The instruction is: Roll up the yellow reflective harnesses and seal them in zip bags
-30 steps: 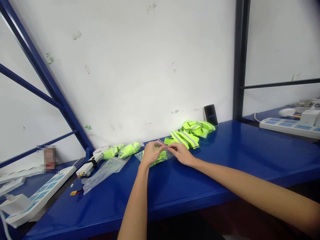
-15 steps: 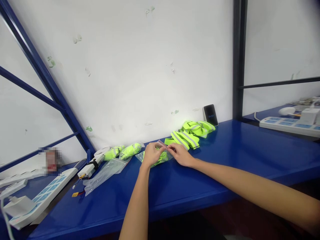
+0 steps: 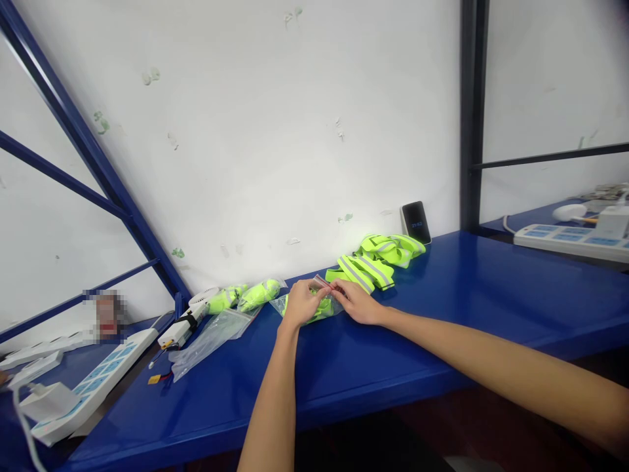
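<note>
Blue bench (image 3: 442, 314); both hands, left (image 3: 301, 303), right (image 3: 358, 303), pinching clear bag (image 3: 314, 305) between them.

Bright even light, soft shadows; wide-angle bending at edges; small blurred patch at left.

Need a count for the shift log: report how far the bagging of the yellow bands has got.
Done: two filled bags lie left by the wall. In hand: left hand and right hand pinch the top of a third bag holding a band. Left: loose bands and empty bags on the blue bench.
</note>
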A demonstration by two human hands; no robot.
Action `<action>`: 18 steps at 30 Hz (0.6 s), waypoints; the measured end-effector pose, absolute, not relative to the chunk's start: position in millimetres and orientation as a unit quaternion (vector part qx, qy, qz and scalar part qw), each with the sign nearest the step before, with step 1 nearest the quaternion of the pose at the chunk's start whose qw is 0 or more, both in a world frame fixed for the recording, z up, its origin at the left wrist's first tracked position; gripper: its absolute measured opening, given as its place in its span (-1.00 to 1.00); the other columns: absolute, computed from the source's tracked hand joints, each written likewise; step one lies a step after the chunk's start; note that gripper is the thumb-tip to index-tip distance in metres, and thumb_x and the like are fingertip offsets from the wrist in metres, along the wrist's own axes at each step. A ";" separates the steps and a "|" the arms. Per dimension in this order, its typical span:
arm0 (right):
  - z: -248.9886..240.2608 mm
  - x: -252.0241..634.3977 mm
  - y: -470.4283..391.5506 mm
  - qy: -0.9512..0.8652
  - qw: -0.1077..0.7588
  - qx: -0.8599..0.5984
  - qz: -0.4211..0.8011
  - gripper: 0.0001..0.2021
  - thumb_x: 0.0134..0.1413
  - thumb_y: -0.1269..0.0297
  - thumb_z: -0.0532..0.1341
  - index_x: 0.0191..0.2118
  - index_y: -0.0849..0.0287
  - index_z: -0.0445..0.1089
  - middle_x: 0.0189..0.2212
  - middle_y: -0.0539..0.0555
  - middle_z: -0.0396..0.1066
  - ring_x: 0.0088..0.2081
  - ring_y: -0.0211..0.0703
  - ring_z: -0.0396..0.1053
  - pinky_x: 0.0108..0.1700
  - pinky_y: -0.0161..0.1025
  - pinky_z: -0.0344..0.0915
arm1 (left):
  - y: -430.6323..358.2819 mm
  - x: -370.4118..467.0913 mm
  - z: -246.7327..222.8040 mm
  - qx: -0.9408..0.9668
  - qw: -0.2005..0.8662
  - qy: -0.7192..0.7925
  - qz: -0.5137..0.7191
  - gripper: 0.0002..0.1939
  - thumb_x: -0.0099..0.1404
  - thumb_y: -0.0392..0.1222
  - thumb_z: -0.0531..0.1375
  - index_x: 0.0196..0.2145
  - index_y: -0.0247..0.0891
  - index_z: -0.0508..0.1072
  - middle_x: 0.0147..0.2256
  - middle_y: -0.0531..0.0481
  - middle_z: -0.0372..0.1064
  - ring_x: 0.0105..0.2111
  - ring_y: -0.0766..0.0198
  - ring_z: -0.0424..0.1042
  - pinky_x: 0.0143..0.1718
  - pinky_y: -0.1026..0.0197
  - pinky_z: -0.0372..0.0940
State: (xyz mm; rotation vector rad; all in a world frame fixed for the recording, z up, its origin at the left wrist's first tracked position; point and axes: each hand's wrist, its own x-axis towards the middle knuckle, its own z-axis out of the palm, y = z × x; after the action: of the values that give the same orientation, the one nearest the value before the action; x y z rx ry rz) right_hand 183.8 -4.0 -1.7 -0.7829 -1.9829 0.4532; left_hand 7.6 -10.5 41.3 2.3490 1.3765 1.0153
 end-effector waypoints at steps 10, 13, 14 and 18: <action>-1.8 192.0 1.8 -0.814 0.422 -0.332 0.220 -0.83 0.16 0.27 0.13 -0.29 0.20 0.43 -0.44 0.04 0.43 -0.42 -0.18 0.31 -0.35 -0.26 0.23 | -1.1 4.4 34.6 0.741 0.122 0.508 0.422 -0.61 0.26 0.08 0.09 -0.42 -0.26 0.56 -0.38 -0.04 0.54 -0.33 0.17 0.46 -0.24 0.21 0.27; -4.4 195.2 5.2 -0.801 0.433 -0.328 0.253 -0.81 0.13 0.24 0.16 -0.32 0.21 0.48 -0.45 0.05 0.46 -0.44 -0.18 0.36 -0.38 -0.27 0.28 | -0.5 3.5 34.6 0.732 0.139 0.501 0.441 -0.53 0.31 0.10 0.01 -0.47 -0.26 0.55 -0.39 -0.05 0.54 -0.31 0.16 0.47 -0.20 0.20 0.27; -5.4 195.5 5.9 -0.795 0.436 -0.328 0.264 -0.80 0.12 0.23 0.16 -0.32 0.21 0.48 -0.45 0.05 0.46 -0.46 -0.19 0.36 -0.40 -0.28 0.29 | -0.7 3.5 34.8 0.732 0.136 0.500 0.443 -0.52 0.32 0.10 0.00 -0.47 -0.26 0.54 -0.39 -0.05 0.54 -0.31 0.17 0.47 -0.20 0.20 0.27; -7.4 194.2 7.4 -0.783 0.435 -0.333 0.296 -0.79 0.11 0.22 0.16 -0.37 0.21 0.48 -0.49 0.03 0.44 -0.51 -0.21 0.34 -0.47 -0.30 0.30 | -1.1 4.2 35.0 0.738 0.120 0.501 0.436 -0.53 0.31 0.11 0.02 -0.47 -0.26 0.55 -0.41 -0.04 0.54 -0.35 0.19 0.47 -0.24 0.22 0.26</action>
State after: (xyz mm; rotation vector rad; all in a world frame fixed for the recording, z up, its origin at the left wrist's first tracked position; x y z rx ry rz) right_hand 194.2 7.4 -7.4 -0.8286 -1.9489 0.7376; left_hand 4.2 -1.1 35.0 2.1564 1.4628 1.2755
